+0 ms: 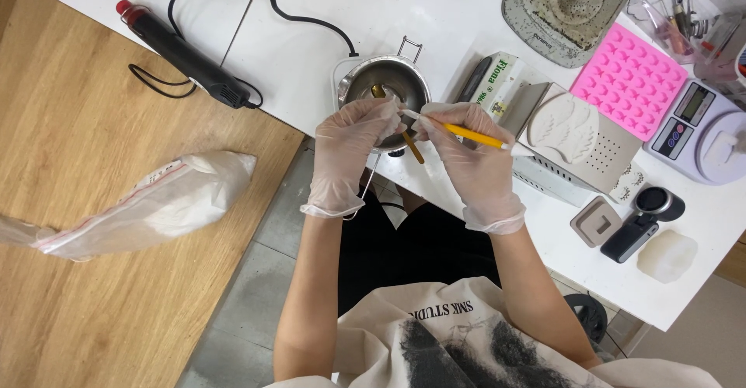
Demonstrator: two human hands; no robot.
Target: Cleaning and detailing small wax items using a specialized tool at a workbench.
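Both my hands wear thin clear gloves and meet over a small steel pot (pixel 386 80) on the white table (pixel 326 15). My right hand (pixel 466 163) grips a yellow-handled tool with a white tip (pixel 466 133), pointing left toward my left hand. My left hand (pixel 351 151) is pinched at that tip, on something too small to make out. A thin wire loop hangs down from the left hand. A wooden stick (pixel 410 146) leans in the pot.
A black heat gun (pixel 186 58) with cord lies upper left. A plastic bag of white material (pixel 155 205) rests on the wooden surface. Right of the pot: a small box (pixel 501 77), white moulds (pixel 571 128), pink silicone mould (pixel 631 77), digital scale (pixel 695 120), wax lump (pixel 667 254).
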